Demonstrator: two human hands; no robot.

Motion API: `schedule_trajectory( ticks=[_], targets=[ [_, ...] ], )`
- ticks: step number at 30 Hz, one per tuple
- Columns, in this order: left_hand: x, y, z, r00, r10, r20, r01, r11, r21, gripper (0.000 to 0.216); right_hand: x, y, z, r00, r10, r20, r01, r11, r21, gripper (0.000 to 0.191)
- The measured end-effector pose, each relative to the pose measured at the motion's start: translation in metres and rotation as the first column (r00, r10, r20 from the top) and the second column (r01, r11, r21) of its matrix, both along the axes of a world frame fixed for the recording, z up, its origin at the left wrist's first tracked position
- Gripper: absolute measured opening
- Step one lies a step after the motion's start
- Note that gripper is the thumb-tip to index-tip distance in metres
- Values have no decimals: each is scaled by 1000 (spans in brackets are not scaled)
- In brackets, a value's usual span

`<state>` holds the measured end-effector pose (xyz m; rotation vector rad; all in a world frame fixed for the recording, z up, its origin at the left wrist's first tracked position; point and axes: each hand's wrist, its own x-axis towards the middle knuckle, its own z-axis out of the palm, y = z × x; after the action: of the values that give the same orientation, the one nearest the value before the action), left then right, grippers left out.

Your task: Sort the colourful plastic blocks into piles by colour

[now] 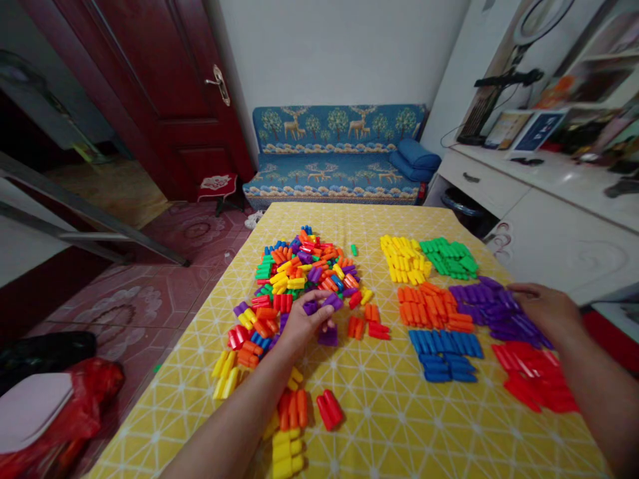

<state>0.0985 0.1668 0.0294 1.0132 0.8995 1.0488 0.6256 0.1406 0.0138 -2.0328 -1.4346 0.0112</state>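
By right edge of tabletop, right hand met purple pile, finger grip unclear; left hand pinched purple piece, light hold suited.

From here I count two hands, one left hand and one right hand, at one table with six single-colour piles: one yellow pile, one green pile, one orange pile, one purple pile, one blue pile and one red pile. There is also one mixed heap, whose blocks overlap too much for me to number fairly. Around the room I make it one sofa, two blue cushions, one stool and one red door with one handle.
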Motion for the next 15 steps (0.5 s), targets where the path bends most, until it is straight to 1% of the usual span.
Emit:
schedule_trajectory(
  ticks=[1,2,3,4,5,6,7,8,9,10,12,13,14,15],
  targets=[
    [0,0,0,999,19,-33,-19,1000,11,50,-6,-1,2,994,-102,40,103,994,-43,31],
    [0,0,0,997,36,-63,-35,999,27,48,-16,-1,6,979,-187,76,192,980,-59,29],
    [0,0,0,994,56,-91,-52,997,49,45,-30,-1,11,966,-236,105,241,969,-47,28],
    [0,0,-1,989,77,-123,-68,994,83,42,-47,-1,16,966,-230,122,233,972,-12,28],
    [0,1,-2,982,105,-158,-84,988,129,38,-69,-1,22,971,-200,128,196,980,42,28],
    [-1,2,-2,971,141,-193,-104,977,187,33,-95,-1,28,983,-137,125,126,988,92,29],
    [-2,2,-3,957,185,-224,-128,960,248,29,-125,-2,33,996,-41,83,30,992,126,30],
    [-3,3,-5,941,231,-248,-151,941,304,25,-157,-4,36,997,76,21,-79,986,149,29],
    [-5,4,-6,925,275,-262,-175,921,348,23,-191,-7,38,979,200,-46,-190,968,166,29],
    [-6,6,-7,912,312,-266,-200,905,376,22,-225,-11,39,938,330,-108,-312,938,154,27],
    [-8,8,-9,893,370,-258,-252,883,396,22,-289,-22,35,821,547,-163,-541,837,81,21],
    [-9,9,-9,887,388,-250,-273,878,394,23,-317,-27,32,764,624,-164,-626,778,43,21],
    [-9,10,-9,883,401,-243,-290,874,390,23,-340,-31,28,727,669,-154,-677,736,4,29],
    [-10,11,-9,880,411,-237,-303,872,385,22,-360,-35,24,703,699,-130,-708,706,-31,36]
  ],
)
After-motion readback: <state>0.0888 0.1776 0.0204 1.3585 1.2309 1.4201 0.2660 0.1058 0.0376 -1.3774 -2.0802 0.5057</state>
